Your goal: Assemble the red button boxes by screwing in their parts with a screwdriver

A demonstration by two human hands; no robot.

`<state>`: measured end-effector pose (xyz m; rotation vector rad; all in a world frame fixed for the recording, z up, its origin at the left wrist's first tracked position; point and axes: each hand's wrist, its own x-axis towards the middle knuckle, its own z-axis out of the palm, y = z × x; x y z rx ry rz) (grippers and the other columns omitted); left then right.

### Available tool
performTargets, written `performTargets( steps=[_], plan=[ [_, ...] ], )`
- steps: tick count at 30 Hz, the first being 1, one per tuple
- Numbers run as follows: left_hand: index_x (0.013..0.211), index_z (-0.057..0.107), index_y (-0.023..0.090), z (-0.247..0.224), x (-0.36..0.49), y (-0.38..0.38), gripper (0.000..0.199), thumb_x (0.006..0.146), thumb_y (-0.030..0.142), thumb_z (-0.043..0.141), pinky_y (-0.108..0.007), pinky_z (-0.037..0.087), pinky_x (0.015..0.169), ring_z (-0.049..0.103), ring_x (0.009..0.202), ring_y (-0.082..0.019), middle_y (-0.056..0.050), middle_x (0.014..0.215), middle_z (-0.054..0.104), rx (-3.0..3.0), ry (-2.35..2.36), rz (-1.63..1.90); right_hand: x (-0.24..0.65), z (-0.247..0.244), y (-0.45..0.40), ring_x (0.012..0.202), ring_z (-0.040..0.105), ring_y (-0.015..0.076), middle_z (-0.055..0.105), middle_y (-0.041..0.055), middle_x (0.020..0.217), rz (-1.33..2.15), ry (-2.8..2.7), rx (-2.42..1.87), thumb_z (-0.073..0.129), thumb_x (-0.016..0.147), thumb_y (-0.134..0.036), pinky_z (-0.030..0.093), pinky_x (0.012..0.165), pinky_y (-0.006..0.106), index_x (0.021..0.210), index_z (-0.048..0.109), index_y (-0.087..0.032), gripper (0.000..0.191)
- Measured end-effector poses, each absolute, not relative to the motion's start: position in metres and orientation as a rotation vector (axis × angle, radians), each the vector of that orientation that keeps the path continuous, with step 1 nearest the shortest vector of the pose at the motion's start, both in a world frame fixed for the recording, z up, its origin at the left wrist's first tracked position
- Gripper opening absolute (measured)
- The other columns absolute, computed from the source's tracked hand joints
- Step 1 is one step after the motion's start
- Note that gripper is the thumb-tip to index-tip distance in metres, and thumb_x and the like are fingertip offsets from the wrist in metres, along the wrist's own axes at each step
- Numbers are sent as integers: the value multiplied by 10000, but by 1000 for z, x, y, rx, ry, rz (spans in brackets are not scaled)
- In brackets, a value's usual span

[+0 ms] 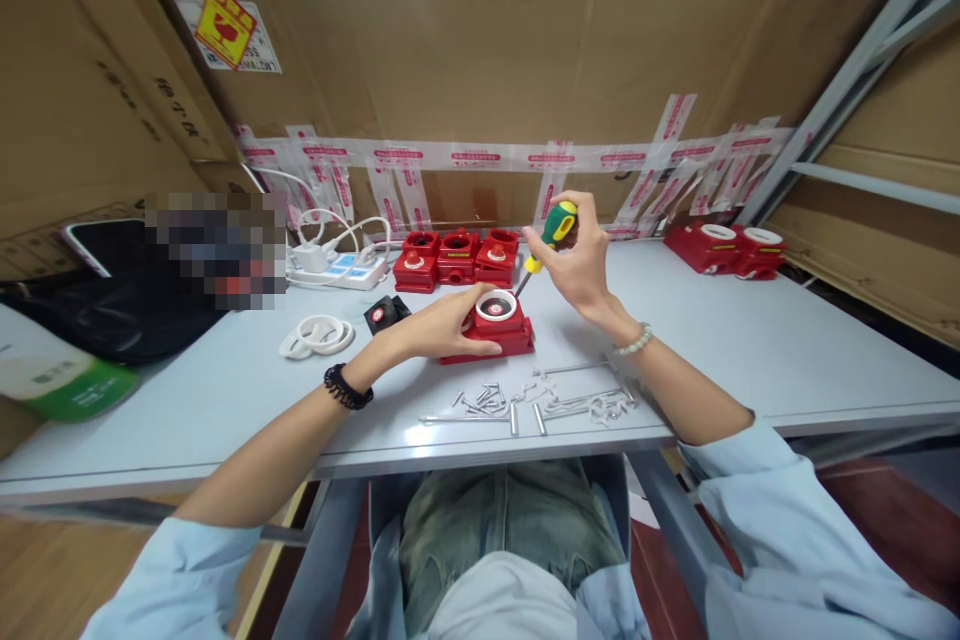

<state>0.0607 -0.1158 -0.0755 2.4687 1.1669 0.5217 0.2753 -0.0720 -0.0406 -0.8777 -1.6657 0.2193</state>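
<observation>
My right hand (581, 260) is closed round a screwdriver with a green and yellow handle (559, 223). Its shaft slants down to the far right edge of a red box-shaped housing (506, 332) with a white ring (496, 305) on its top. My left hand (454, 322) grips that housing from the left, thumb on the near side and fingers over the far side. Whether the screwdriver tip sits on a screw is too small to tell. In front of the housing lie loose screws (486, 400) and metal rods (480, 419).
Several red housings (457, 258) stand behind, with two ringed ones (721, 248) at the back right. White rings (319, 335) and a black part (386, 314) lie to the left. A power strip (337, 270) with cables sits behind them. A cardboard wall (480, 40) closes off the back.
</observation>
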Motion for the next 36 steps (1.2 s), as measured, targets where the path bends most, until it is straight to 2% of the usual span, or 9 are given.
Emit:
performTargets(
  steps=[5,11,16,26,36],
  plan=[
    [1410,401,177,-80,60,-113,793,785,574,685,-364,492,896,634,1152,-309,-177,1345,602,2486,1141,543,272,-37,-71,580,492,136,519,-42,722,141,-1742,-914,625,834,-416,423,616,299,1110,495,-239,353],
    [1407,401,159,-77,62,-114,815,768,574,690,-377,473,926,612,1179,-327,-184,1364,584,2446,1177,496,263,-27,-75,551,494,154,571,-9,688,-200,-1889,-1112,553,896,-499,331,584,300,1146,540,-176,408],
    [1396,413,158,-75,63,-115,813,756,573,694,-379,457,947,592,1206,-335,-178,1387,569,2421,1191,489,262,-17,-78,563,517,168,598,19,667,-347,-1875,-1242,472,953,-509,279,573,293,1081,577,-171,377],
    [1395,420,148,-76,63,-115,811,761,575,692,-359,462,919,612,1173,-329,-180,1365,587,2428,1192,494,260,-3,-83,569,477,173,547,17,633,-299,-1887,-1286,566,897,-374,354,647,327,887,581,-193,183],
    [1392,423,143,-76,63,-114,810,760,568,696,-358,465,920,607,1183,-326,-183,1383,573,2433,1186,499,262,0,-83,568,435,157,544,14,635,-280,-1861,-1289,587,861,-382,366,653,329,798,557,-204,191]
  ],
)
